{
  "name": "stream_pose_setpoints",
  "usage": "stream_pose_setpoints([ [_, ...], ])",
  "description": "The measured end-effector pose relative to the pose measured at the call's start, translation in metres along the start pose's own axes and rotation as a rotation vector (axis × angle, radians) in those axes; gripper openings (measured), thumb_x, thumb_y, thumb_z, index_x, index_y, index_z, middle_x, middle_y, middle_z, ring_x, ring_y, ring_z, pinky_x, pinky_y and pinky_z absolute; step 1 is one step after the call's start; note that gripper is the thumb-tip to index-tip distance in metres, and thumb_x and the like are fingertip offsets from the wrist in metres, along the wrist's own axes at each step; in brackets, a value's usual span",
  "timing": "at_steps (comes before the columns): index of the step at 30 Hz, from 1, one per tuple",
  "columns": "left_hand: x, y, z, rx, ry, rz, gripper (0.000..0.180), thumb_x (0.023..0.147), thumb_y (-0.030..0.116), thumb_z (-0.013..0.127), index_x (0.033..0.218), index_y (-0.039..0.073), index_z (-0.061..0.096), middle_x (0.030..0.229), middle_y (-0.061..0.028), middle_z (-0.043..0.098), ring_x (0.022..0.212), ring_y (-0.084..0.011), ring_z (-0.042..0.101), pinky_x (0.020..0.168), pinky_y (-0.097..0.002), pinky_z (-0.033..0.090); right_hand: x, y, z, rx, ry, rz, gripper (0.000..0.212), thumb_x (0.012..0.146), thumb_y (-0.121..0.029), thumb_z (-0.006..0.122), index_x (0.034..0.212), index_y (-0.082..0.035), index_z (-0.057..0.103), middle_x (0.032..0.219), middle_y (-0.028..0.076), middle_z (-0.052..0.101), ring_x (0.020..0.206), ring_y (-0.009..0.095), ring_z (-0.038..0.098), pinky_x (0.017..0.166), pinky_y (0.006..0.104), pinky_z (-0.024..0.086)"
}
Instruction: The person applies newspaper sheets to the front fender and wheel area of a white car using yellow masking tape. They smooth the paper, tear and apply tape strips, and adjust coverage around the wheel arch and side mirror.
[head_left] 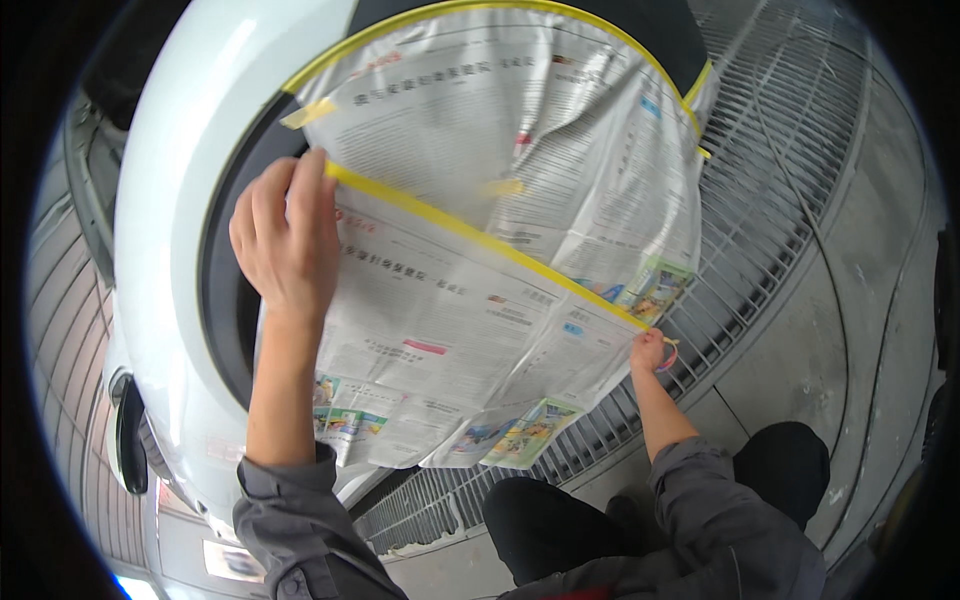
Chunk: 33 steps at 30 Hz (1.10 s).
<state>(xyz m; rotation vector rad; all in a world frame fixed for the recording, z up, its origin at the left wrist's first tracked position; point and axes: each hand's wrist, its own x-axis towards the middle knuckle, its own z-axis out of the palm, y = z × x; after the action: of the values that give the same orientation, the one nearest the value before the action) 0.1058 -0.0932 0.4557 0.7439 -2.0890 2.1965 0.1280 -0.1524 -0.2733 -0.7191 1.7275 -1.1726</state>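
My left hand (285,235) pinches the upper left corner of a newspaper sheet (440,330), beside the dark trim (228,270) of a white car. Yellow masking tape (480,238) runs along the sheet's top edge, slanting down to the right. At that tape's far right end my right hand (648,352) is closed, with a small tape roll (671,354), pinkish inside, showing at its fingers. Behind the held sheet, another newspaper sheet (420,130) covers part of the car, its curved upper border taped in yellow. A loose tape piece (308,114) sticks at its left side.
White car bodywork (165,200) curves along the left, with a dark side mirror (128,432) lower down. Metal floor grating (765,160) lies to the right and below the sheet. A thin hose or cable (835,290) crosses the grey floor. My dark-trousered knees are near the bottom.
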Motion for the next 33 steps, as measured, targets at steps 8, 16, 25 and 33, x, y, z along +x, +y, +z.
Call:
stream_pose_setpoints([
  [8, -0.132, 0.209, 0.006, -0.460, -0.934, 0.541, 0.062, 0.102, 0.042, 0.051, 0.155, 0.011, 0.043, 0.168, -0.0060, 0.027, 0.156, -0.0256, 0.021, 0.127, -0.0440, 0.017, -0.047, -0.027, -0.006, -0.047, -0.181, 0.033, 0.054, 0.095, -0.023, 0.059, 0.145, -0.007, 0.050, 0.117, 0.026, 0.064, 0.112, 0.043, 0.061, 0.098, 0.0502, 0.048],
  [16, -0.183, 0.321, 0.022, -0.552, -1.064, 0.672, 0.070, 0.102, 0.048, 0.048, 0.158, 0.008, 0.038, 0.171, -0.0078, 0.020, 0.158, -0.0265, 0.014, 0.128, -0.0430, 0.011, -0.079, -0.059, -0.031, 0.020, -0.347, 0.224, 0.061, 0.101, -0.024, 0.052, 0.159, -0.018, 0.034, 0.141, 0.028, 0.051, 0.129, 0.044, 0.053, 0.108, 0.0477, 0.043],
  [25, -0.225, 0.462, 0.053, -0.621, -0.984, 0.853, 0.070, 0.101, 0.045, 0.049, 0.159, 0.009, 0.034, 0.170, -0.0076, 0.021, 0.158, -0.0252, 0.013, 0.128, -0.0431, 0.008, -0.058, -0.044, -0.043, 0.215, -0.463, 0.262, 0.066, 0.097, -0.017, 0.050, 0.160, -0.018, 0.034, 0.152, 0.024, 0.048, 0.139, 0.039, 0.048, 0.113, 0.0418, 0.039],
  [33, -0.208, 0.413, 0.056, -0.447, -0.870, 1.017, 0.069, 0.102, 0.038, 0.046, 0.162, 0.011, 0.028, 0.171, -0.0030, 0.019, 0.158, -0.0208, 0.013, 0.128, -0.0413, 0.008, -0.058, -0.038, -0.035, 0.144, -0.427, 0.263, 0.064, 0.100, -0.014, 0.048, 0.162, -0.014, 0.029, 0.146, 0.025, 0.053, 0.138, 0.039, 0.048, 0.115, 0.0417, 0.037],
])
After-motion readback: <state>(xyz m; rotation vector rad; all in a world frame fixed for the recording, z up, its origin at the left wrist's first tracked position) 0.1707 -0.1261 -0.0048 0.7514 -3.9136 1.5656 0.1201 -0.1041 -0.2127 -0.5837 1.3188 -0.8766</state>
